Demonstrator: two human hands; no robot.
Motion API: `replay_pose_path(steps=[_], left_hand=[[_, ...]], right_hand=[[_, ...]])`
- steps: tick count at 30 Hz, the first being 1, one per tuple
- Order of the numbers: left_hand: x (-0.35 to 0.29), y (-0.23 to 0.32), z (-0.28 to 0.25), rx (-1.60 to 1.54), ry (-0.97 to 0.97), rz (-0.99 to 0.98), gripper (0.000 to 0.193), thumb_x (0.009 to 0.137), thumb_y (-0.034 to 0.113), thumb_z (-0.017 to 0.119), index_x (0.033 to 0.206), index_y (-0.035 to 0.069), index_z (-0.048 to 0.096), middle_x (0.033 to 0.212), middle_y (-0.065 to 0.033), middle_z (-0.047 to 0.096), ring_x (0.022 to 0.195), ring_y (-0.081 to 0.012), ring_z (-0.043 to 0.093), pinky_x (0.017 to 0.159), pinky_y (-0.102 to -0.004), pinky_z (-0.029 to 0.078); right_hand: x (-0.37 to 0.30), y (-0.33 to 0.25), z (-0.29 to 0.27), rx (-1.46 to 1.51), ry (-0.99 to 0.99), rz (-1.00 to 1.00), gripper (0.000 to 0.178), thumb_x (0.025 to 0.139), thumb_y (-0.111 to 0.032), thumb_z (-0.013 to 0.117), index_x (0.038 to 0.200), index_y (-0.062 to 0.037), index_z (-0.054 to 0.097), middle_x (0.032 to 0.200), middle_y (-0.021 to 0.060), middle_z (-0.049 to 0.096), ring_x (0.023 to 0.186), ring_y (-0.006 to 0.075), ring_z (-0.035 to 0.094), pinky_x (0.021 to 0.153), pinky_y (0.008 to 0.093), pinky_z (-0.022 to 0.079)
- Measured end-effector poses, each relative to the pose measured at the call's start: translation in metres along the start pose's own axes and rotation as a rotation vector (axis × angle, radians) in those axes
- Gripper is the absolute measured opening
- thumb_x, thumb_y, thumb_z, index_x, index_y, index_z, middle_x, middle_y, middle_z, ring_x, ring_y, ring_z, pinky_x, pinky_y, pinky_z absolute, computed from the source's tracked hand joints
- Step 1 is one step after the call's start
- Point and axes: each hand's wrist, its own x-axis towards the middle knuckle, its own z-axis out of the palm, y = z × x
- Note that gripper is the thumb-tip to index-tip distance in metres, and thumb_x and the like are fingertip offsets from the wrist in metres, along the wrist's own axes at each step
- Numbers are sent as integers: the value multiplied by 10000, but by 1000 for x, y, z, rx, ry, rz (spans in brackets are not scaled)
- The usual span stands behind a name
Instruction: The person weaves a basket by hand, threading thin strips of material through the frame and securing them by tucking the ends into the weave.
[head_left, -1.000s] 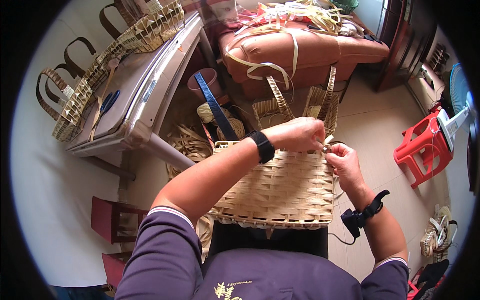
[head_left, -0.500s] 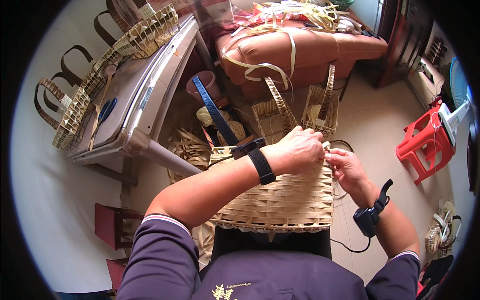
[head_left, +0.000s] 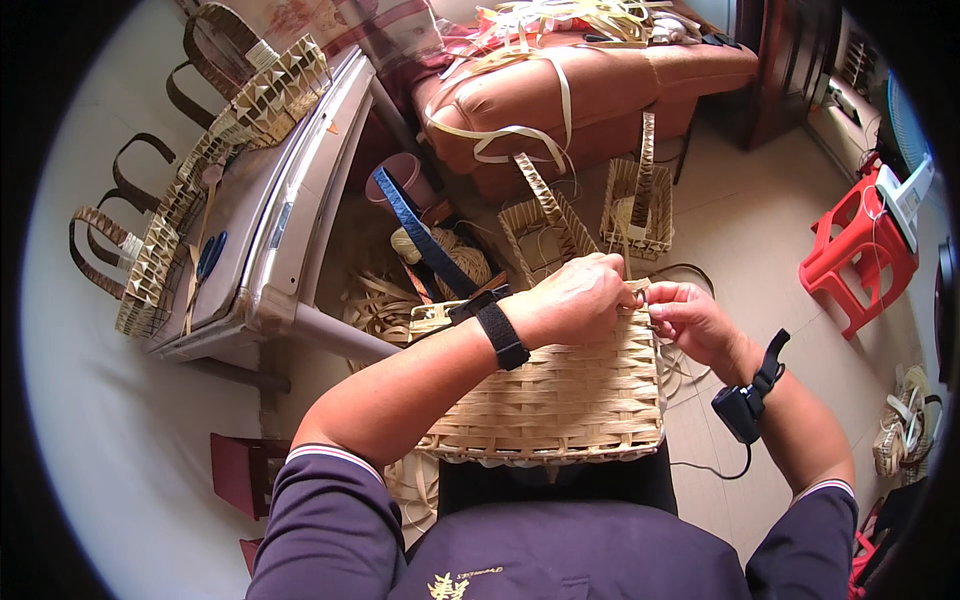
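Two hands, left hand (head_left: 575, 295) and right hand (head_left: 690, 318), fingers pinching one woven basket's (head_left: 560, 400) rim.

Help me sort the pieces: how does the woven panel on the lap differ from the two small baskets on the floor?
The woven panel lies flat across the lap, with both hands, left and right, at its far edge; the small baskets stand upright, untouched. The panel has no handle; each basket has a tall arched one. All are pale woven strips.

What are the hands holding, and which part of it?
Both hands hold the woven basket on the lap at its far top edge. The left hand lies over that edge; the right hand pinches a strip at the far right corner.
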Motion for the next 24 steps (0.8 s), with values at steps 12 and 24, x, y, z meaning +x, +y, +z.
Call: replay_pose_path(steps=[12,24], left_hand=[[7,-3,-44,-227,-36,-115,211,875,87,687,1054,51,794,915,-171,757,837,-301,744,779,-380,592],[39,33,-68,-194,-98,-22,271,954,157,695,1188,27,738,1047,-159,776,949,-250,759,837,-341,596]], right_hand=[[7,-20,12,-620,-173,32,73,951,-86,680,943,-24,717,738,-54,628,609,40,536,572,211,439],[-85,-129,10,-833,-28,-91,269,816,-238,788,751,-29,633,970,29,561,865,108,509,769,251,383]])
